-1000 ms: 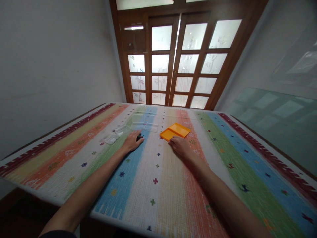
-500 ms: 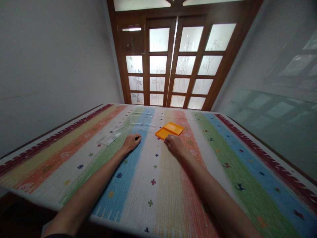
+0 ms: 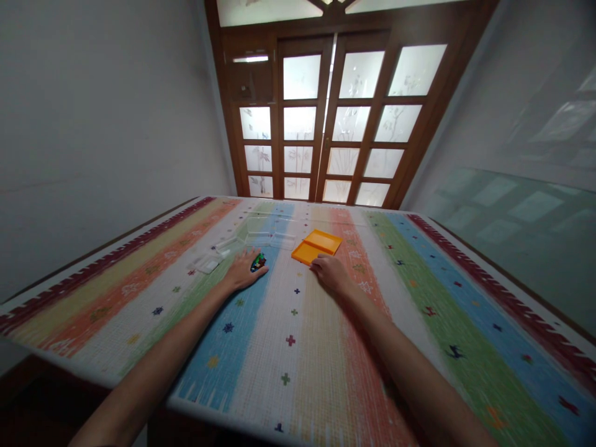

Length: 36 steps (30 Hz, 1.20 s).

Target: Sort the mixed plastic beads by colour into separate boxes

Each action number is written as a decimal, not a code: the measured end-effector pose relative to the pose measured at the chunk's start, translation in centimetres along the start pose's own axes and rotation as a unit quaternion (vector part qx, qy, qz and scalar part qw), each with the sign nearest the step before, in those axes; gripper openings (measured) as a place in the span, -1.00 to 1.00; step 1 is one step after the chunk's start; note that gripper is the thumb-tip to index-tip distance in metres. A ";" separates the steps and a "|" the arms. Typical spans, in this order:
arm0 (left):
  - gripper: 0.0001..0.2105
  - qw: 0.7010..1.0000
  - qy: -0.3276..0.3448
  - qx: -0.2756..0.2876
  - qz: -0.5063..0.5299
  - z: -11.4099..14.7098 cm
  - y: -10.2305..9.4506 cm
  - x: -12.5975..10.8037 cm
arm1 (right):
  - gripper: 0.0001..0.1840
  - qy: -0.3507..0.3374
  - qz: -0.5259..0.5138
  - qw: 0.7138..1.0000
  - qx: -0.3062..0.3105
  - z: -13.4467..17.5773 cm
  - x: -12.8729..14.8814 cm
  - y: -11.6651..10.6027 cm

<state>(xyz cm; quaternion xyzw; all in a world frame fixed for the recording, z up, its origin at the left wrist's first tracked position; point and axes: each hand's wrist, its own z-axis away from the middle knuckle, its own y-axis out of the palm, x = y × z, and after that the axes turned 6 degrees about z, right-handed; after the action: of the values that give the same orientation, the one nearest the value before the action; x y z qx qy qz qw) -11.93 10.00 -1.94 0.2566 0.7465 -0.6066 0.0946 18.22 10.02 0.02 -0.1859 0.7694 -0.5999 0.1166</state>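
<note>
An orange plastic case [image 3: 305,252] lies opened flat on the striped cloth, both halves looking bare inside. My right hand [image 3: 329,271] is at its near edge, fingers curled and closed there; the fingertips are partly hidden. To the left, my left hand [image 3: 241,270] rests low over the cloth with fingers spread and thumb apart. Between that thumb and the fingers sits a little cluster of small green, dark and brown pieces [image 3: 258,262], too small to name. Behind and left of the hand are clear plastic trays [image 3: 261,239], also a clear container [image 3: 208,264].
A striped tablecloth [image 3: 274,347] covers the long table, whose near edge runs below my forearms. Wooden glazed doors [image 3: 321,118] stand at the far end. Walls rise on both sides, with a glass panel [image 3: 516,211] leaning at the right.
My left hand has opened from a closed shape, and the small coloured pieces now show beside the thumb. My right hand stays at the orange case's edge. The view has shifted slightly.
</note>
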 end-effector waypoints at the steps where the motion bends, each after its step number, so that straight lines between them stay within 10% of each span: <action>1: -0.36 1.000 0.002 0.010 -0.007 -0.2 0.2 -0.1 | -0.76 -0.001 -0.001 1.000 -0.002 0.0 0.0 0.0; 10: -0.67 0.999 0.039 0.003 0.005 -1.7 0.7 -0.8 | -0.71 -0.015 -0.010 1.000 -0.020 0.7 -0.3 0.5; 36: -0.62 0.985 -0.013 -0.072 0.153 -1.5 -0.2 -0.5 | -0.75 -0.009 -0.147 0.982 -0.120 7.8 -5.3 -1.6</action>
<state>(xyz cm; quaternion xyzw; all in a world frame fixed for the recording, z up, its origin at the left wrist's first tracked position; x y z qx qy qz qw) -11.37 11.25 -1.20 0.3524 0.7389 -0.5327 0.2144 26.37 5.06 -0.67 -0.3146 0.7992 -0.5121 0.0110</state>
